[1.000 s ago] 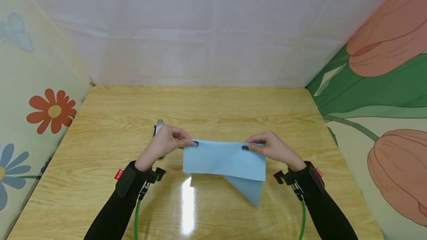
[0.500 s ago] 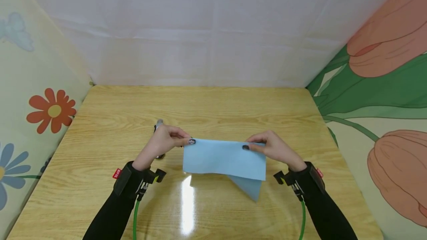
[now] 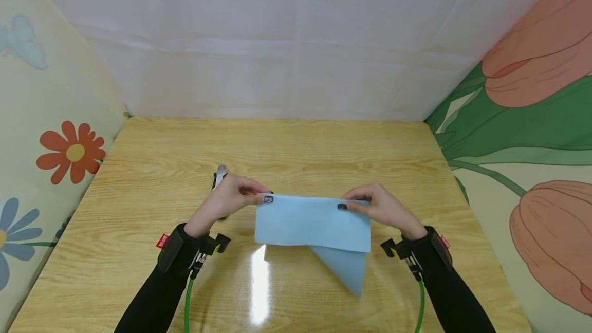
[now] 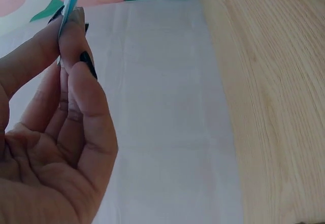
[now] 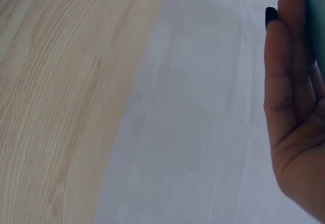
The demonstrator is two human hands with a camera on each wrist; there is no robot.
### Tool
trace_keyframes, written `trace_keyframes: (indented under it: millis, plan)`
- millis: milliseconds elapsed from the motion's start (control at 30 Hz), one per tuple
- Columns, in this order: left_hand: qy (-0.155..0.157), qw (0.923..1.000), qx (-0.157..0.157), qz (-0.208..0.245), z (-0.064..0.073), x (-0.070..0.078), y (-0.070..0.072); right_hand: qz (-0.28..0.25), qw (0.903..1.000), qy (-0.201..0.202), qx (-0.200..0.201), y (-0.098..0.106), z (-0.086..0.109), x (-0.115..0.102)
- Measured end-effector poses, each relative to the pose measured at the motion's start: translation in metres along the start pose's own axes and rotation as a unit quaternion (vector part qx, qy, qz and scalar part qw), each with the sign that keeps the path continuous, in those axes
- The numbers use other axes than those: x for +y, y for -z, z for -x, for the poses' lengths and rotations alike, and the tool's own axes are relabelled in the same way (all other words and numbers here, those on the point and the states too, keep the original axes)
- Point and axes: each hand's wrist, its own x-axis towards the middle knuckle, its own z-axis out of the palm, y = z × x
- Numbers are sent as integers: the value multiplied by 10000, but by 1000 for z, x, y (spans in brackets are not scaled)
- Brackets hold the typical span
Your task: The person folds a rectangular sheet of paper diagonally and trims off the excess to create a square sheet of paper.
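Note:
A light blue sheet of paper (image 3: 305, 222) is held up by its top edge between both hands. It is folded over, and a pointed flap (image 3: 344, 266) hangs below its lower right part. At the top left corner my left hand (image 3: 233, 194) pinches it between thumb and fingers; the left wrist view shows the sheet (image 4: 72, 0) edge-on between the fingertips. My right hand (image 3: 376, 204) pinches the top edge near the right corner, thumb in front. In the right wrist view, the right hand (image 5: 292, 92) is partly out of frame.
On the wooden table (image 3: 296, 153), a slim silver and black object (image 3: 220, 172) lies behind the left hand, mostly covered by it. A white cloth (image 3: 296, 66) closes off the back, with flower-printed panels (image 3: 76, 153) at the sides. Green cables run from both wrists.
The sheet stays pinched at both top corners. Its rear flap drew up a little half a second ago and now hangs lower. Both hands have shifted only slightly.

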Motion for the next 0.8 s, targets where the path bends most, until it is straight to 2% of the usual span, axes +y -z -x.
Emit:
trace_keyframes:
  millis: [167,367,467,667,800]
  plan:
    - [-112,9999,4,12,-1,-2,-1,122,9999,82,1,0,0,-2]
    - [-119,9998,-90,-90,-1,-3,-1,217,9997,-21,80,0,0,-4]
    - [-241,9994,-157,-207,-2,-3,-3,228,9997,-39,113,0,0,-4]
    - [-521,9977,-49,-426,-3,0,-6,118,9999,93,-6,-2,-2,-4]
    - [-637,9965,-267,-470,-4,0,-5,130,9998,148,-58,-2,-3,-4]
